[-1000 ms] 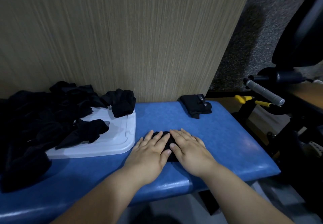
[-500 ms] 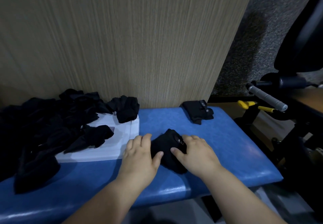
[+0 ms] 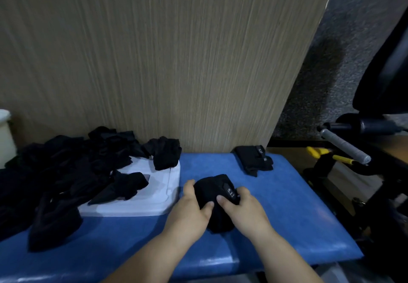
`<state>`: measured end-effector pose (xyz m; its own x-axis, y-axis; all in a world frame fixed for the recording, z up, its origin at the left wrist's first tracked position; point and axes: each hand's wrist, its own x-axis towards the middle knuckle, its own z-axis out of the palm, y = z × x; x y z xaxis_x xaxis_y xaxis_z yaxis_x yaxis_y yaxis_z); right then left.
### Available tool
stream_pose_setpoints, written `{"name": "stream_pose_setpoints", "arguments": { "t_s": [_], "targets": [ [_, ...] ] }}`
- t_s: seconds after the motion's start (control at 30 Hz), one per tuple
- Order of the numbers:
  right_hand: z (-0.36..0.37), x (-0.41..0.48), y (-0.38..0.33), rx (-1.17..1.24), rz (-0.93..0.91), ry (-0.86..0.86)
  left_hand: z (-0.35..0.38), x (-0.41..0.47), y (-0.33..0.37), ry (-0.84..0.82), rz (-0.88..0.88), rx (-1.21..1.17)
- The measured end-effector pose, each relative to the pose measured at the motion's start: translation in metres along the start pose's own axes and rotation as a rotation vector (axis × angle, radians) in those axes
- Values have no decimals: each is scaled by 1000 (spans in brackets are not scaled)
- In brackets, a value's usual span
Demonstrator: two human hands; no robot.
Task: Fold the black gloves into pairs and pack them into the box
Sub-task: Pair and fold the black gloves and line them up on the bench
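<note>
A folded bundle of black gloves [image 3: 215,196] with a small label sits on the blue padded bench [image 3: 298,216]. My left hand [image 3: 191,207] grips its left side, thumb on top. My right hand [image 3: 245,209] grips its right side, thumb pressed near the label. Another folded pair of black gloves [image 3: 254,159] lies at the bench's far right by the wall. A large heap of loose black gloves [image 3: 66,172] covers the left, spilling over a white lid-like tray [image 3: 167,194]. No box is clearly visible.
A wood-grain panel [image 3: 176,61] stands right behind the bench. To the right are a black frame with a grey-wrapped handle [image 3: 344,148], yellow-handled pliers [image 3: 331,155] and a dark chair. A white container [image 3: 5,134] shows at the far left edge.
My hands went from pressing flat on the gloves to curling round them; the bundle is now bunched up between them. The camera has tilted up and shifted.
</note>
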<state>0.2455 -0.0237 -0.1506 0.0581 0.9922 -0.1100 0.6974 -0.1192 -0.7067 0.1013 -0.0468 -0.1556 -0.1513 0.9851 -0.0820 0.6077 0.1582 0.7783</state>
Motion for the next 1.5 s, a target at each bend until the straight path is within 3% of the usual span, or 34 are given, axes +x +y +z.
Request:
{"name": "stream_pose_setpoints", "arguments": {
  "t_s": [0.27, 0.53, 0.73, 0.97, 1.3, 1.5],
  "targets": [
    [-2, 9, -5, 344, 56, -6, 14, 23, 24, 5, -75, -585],
    [-10, 46, -9, 608, 96, 87, 28, 69, 38, -33, -156, -748],
    [-17, 93, -19, 534, 74, 203, 36, 112, 50, 21, -131, -830],
    [-20, 137, -22, 297, 42, 285, 44, 154, 60, 60, -64, -757],
    [-14, 157, -11, -383, -115, 384, 49, 175, 50, 108, -15, -247],
    [-10, 165, -5, -339, -173, 416, 53, 182, 51, 92, -87, -508]
  ]
}}
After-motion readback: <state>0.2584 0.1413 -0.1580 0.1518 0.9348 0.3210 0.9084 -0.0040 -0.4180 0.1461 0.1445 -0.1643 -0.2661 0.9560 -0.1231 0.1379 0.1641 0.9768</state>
